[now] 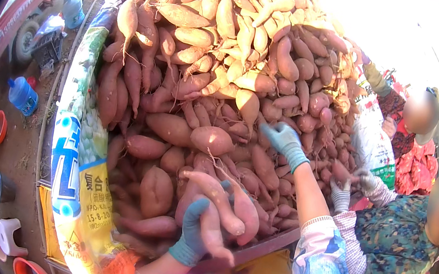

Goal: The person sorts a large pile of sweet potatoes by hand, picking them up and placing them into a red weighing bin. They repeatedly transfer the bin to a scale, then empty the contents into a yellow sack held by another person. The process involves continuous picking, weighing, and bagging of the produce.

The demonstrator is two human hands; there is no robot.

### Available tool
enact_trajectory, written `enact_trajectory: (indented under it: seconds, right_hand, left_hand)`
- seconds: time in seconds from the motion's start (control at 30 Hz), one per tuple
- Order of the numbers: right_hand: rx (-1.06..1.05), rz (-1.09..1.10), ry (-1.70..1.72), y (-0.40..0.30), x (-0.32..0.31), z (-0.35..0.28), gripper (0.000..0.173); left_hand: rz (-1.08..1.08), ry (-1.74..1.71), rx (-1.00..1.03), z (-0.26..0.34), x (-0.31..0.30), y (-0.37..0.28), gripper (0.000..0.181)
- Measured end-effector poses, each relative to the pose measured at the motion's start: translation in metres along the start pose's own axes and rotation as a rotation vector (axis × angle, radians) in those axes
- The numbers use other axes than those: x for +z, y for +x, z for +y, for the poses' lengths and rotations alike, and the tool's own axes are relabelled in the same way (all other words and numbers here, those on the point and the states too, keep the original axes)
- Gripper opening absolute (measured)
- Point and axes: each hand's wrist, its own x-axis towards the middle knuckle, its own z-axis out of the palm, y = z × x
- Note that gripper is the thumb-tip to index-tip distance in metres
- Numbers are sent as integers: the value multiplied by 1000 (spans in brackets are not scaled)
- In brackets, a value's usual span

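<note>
A large heap of sweet potatoes [168,128] fills the bed in front of me. My left hand [192,235], in a blue-green knit glove, holds several sweet potatoes [217,200] low over the near edge of the heap, their thin roots trailing. My right hand [284,141], in the same kind of glove, reaches over the middle of the heap, above smaller sweet potatoes. Its fingers are blurred and point left; whether they touch a root beneath cannot be told.
Printed fertilizer sacks [67,163] line the left side, another sack [372,132] the right. The bed's near rim [266,247] is by my body. Two people work at right; one's gloved hands [340,196] touch the heap. Basins, buckets and a white stool [11,236] stand on the ground.
</note>
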Motion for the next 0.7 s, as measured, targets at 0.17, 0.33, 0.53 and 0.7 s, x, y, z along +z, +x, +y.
enact_trajectory:
  seconds: [0.17, 0.33, 0.53, 0.7]
  right_hand:
    - [263, 416, 604, 58, -8, 4, 53]
    - [291, 277, 964, 37, 11, 71, 28]
    - [-30, 65, 1644, -219, 10, 38, 43]
    - [-20, 341, 1645, -409, 29, 16, 65]
  left_hand:
    - [-837, 356, 387, -2, -28, 49, 32]
    - [-646, 153, 367, -1, 73, 5, 33]
    - [-483, 523, 68, -31, -50, -5, 50]
    - [-572, 632, -492, -73, -5, -55, 48]
